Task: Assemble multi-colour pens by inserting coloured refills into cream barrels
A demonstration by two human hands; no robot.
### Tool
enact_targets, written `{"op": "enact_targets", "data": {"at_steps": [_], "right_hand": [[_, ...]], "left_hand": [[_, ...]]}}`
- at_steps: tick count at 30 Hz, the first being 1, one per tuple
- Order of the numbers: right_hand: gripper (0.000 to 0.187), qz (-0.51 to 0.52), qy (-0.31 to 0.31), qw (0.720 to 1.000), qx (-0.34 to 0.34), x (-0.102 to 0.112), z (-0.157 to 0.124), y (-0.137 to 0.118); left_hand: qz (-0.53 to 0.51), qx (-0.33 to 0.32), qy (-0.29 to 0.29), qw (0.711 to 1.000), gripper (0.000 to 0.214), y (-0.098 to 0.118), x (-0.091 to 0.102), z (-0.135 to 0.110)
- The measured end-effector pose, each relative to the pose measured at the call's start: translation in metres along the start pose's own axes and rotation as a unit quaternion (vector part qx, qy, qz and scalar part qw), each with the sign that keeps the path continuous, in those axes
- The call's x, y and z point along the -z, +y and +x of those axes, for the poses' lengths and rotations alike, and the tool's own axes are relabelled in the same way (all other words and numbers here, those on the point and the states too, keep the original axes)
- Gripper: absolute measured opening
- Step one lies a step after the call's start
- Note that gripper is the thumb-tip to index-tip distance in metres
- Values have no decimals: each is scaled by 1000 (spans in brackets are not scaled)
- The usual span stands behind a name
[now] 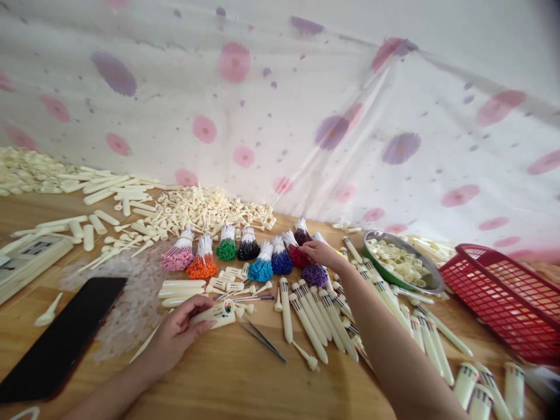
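My left hand (pixel 181 329) is closed around a cream multicolour pen barrel (pixel 214 315), its open end facing right with several coloured tips showing inside. My right hand (pixel 324 255) reaches to the bundle of red pen refills (pixel 297 258), fingers drawn together at its white upper ends; what they pinch is hidden. In the same row stand pink (pixel 178 256), orange (pixel 202 263), green (pixel 227 246), black (pixel 248 248), light blue (pixel 261 265), dark blue (pixel 281 261) and purple (pixel 314 274) refill bundles. Tweezers (pixel 265 341) lie between my hands.
Multicolour pens (pixel 310 318) lie right of the tweezers. A metal bowl (pixel 431 280) of cream parts and a red basket (pixel 503 309) stand at right. Cream parts (pixel 210 210) are heaped at the back. On the left are a black phone (pixel 65 332) and clear small pieces (pixel 131 291).
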State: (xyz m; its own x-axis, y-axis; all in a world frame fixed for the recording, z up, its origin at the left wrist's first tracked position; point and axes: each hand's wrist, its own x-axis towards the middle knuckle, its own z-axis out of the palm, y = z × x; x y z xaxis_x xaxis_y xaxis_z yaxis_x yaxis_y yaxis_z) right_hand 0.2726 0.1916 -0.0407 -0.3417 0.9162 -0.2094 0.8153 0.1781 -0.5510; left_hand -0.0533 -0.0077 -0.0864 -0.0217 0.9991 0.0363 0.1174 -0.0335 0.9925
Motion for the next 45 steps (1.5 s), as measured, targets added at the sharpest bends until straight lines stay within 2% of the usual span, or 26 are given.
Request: {"op": "enact_targets", "data": {"at_steps": [10, 18, 23, 26, 28, 31, 33, 36, 38, 42, 45], "right_hand": [[25, -6, 41, 999, -19, 6, -3, 3], [28, 108, -20, 994, 5, -3, -9, 0], [28, 158, -28, 986, 40, -4, -24, 0], [26, 145, 1, 988, 45, 5, -38, -2], [24, 119, 41, 991, 36, 12, -51, -8], [26, 72, 119, 990, 24, 16, -78, -27], [28, 38, 151, 986, 55, 12, -97, -46], [28, 45, 66, 981, 175, -1, -120, -73], [28, 10, 30, 974, 225, -9, -127, -84], [28, -29, -23, 957, 288, -15, -130, -90], [26, -29, -62, 950, 306, -15, -131, -89]], "left_hand": [[13, -5, 1, 1000, 21, 0, -1, 0], [8, -8, -10, 1000, 19, -2, 1, -1], [9, -4, -19, 1000, 19, -1, -1, -1], [14, -7, -20, 1000, 19, -2, 0, 0], [24, -13, -13, 1000, 19, -4, 1, 0], [47, -28, -3, 999, 20, -6, 2, -1], [71, -41, 4, 997, 20, -6, 2, -1], [112, -74, 12, 991, 18, -3, 3, -1], [131, -99, 13, 986, 18, 1, 4, -1], [164, -117, 4, 980, 20, 9, 5, -1], [186, -113, -11, 976, 22, 13, 5, -2]]}}
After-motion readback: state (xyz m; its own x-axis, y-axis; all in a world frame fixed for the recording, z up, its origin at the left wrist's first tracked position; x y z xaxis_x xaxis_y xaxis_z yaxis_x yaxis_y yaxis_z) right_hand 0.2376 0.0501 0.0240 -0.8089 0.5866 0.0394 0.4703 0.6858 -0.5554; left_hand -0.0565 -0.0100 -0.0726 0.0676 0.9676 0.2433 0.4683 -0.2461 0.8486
